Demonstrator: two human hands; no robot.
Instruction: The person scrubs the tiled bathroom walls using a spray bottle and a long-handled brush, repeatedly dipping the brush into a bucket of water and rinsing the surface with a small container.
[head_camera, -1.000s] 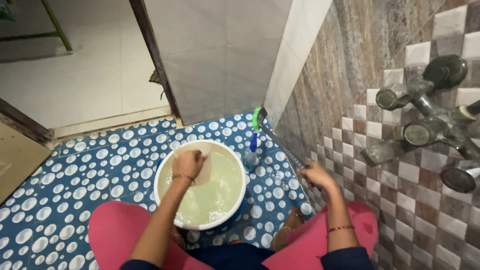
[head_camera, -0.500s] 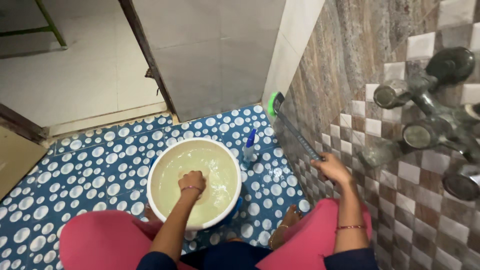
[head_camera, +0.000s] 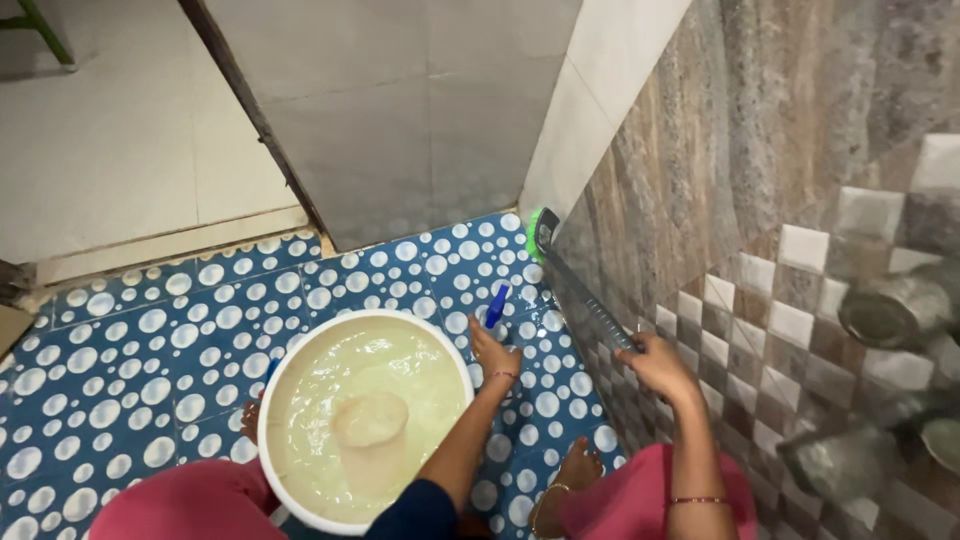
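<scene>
Pink garment over the knees, dark blue sleeves — thin bangles at both wrists, an anklet.
</scene>
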